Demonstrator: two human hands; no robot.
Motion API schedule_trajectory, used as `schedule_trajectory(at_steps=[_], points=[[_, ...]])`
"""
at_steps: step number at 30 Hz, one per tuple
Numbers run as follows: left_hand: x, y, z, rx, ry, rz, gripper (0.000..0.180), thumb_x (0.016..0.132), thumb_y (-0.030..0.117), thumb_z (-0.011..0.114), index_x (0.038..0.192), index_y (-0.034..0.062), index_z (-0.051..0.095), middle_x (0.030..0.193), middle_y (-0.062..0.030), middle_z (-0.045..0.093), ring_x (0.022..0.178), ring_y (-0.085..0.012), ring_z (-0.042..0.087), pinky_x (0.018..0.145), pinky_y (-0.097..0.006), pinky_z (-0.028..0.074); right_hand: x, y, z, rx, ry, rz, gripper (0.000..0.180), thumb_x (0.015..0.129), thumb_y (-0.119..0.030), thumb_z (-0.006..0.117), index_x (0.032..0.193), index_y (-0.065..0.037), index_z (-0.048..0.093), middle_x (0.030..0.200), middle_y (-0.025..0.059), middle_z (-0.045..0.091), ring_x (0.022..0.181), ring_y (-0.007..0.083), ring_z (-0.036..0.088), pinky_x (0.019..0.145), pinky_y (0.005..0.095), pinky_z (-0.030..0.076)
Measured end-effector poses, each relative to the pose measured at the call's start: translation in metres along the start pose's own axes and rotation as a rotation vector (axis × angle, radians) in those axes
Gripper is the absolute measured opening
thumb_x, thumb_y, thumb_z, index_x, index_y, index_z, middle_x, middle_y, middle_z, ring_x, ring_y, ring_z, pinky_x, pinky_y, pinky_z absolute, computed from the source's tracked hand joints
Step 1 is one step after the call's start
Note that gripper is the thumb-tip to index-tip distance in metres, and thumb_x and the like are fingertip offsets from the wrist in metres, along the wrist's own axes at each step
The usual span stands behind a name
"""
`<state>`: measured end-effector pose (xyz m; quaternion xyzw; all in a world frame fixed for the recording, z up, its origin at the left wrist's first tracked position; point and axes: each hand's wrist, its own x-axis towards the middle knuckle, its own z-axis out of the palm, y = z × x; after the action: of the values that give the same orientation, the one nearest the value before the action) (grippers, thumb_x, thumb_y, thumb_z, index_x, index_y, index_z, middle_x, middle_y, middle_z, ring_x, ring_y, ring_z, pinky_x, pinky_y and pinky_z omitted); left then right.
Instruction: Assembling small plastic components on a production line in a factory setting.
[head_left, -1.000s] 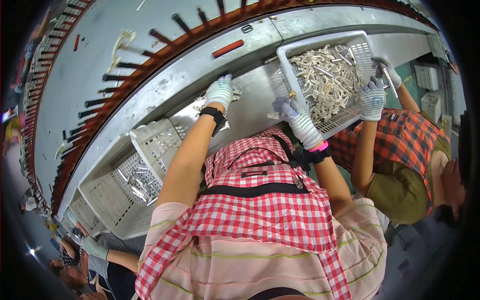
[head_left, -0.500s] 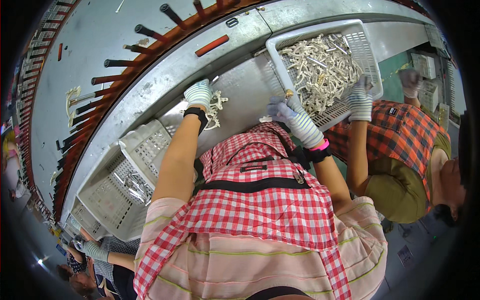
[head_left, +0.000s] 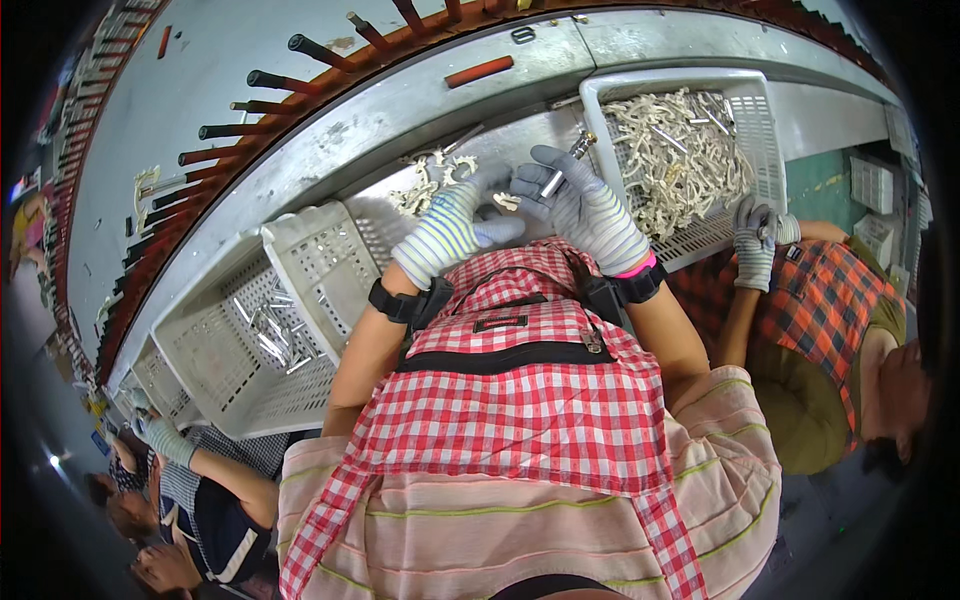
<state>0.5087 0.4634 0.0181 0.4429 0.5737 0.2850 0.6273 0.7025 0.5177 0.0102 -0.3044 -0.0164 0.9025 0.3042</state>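
Two gloved hands meet over the metal bench just in front of the person's chest. The right hand (head_left: 585, 205) pinches a small silvery metal pin (head_left: 553, 182) between thumb and forefinger, fingers closed narrowly on it. The left hand (head_left: 450, 232) curls beside it, fingertips near a small pale piece (head_left: 507, 201); whether it actually grips that piece I cannot tell.

Half a second ago the hands were apart, the left resting on the loose pale pile (head_left: 432, 182) and the right at the rim of the white basket (head_left: 668, 150) of pale parts. Now both have drawn in to the middle, so it seems a part from each source is being brought together.

Left of the hands lie two white perforated crates (head_left: 300, 300), the lower one holding a few metal pins. A co-worker's gloved hand (head_left: 755, 240) sits at the basket's near corner, where earlier it gripped the rim.

Glove fingers hide where pin and piece meet, and fisheye bending blurs the far conveyor (head_left: 200, 130).
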Motion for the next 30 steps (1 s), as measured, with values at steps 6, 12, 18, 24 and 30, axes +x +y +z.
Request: schedule_trajectory(at_steps=[6, 12, 18, 24, 30], points=[[-0.040, 0.030, -0.022, -0.138, 0.247, -0.092, 0.024, 0.086, 0.010, 0.058, 0.107, -0.0012, 0.058, 0.090, -0.0093, 0.064, 0.077, -0.0126, 0.062, 0.071, -0.026, 0.052, -0.006, -0.002, 0.041, -0.376, 0.024, -0.085, 0.033, 0.092, -0.025, 0.052, 0.114, -0.001, 0.052, 0.096, 0.0098, 0.061, 0.087, 0.0182, 0.060, 0.082, 0.0335, 0.049], [-0.089, 0.057, -0.028, -0.614, 0.237, 0.166, 0.019, 0.089, 0.003, 0.052, 0.107, 0.0000, 0.055, 0.104, -0.0119, 0.062, 0.089, -0.0162, 0.062, 0.079, -0.029, 0.051, -0.019, 0.031, 0.071, -0.919, -0.072, -0.145, 0.025, 0.091, -0.024, 0.053, 0.097, -0.001, 0.059, 0.082, 0.0020, 0.056, 0.074, 0.0070, 0.049, 0.068, 0.0225, 0.042], [-0.113, 0.061, -0.031, -0.333, 0.315, 0.102, 0.026, 0.090, 0.010, 0.053, 0.115, 0.0018, 0.057, 0.097, -0.0080, 0.064, 0.089, -0.0131, 0.062, 0.079, -0.026, 0.049, -0.025, 0.035, 0.099, -0.916, -0.089, -0.115, 0.025, 0.091, -0.022, 0.053, 0.102, 0.000, 0.059, 0.081, -0.0002, 0.055, 0.074, 0.0056, 0.047, 0.068, 0.0212, 0.040], [-0.120, 0.069, -0.032, -0.075, 0.186, -0.182, 0.030, 0.090, 0.018, 0.055, 0.116, 0.0040, 0.059, 0.086, -0.0041, 0.065, 0.071, -0.0107, 0.060, 0.064, -0.022, 0.050, -0.023, 0.042, 0.099, -1.172, -0.227, -0.207, 0.029, 0.091, -0.019, 0.052, 0.111, 0.001, 0.055, 0.085, 0.0064, 0.058, 0.076, 0.0099, 0.051, 0.072, 0.0253, 0.042], [-0.132, 0.073, -0.030, -0.488, 0.407, -0.025, 0.036, 0.091, 0.017, 0.055, 0.123, 0.0027, 0.051, 0.086, -0.0036, 0.063, 0.065, -0.0071, 0.057, 0.059, -0.019, 0.048, -0.048, 0.031, 0.107, -1.269, -0.117, -0.775, 0.035, 0.089, -0.015, 0.053, 0.120, 0.000, 0.048, 0.089, 0.0112, 0.059, 0.079, 0.0164, 0.056, 0.072, 0.0277, 0.046]])
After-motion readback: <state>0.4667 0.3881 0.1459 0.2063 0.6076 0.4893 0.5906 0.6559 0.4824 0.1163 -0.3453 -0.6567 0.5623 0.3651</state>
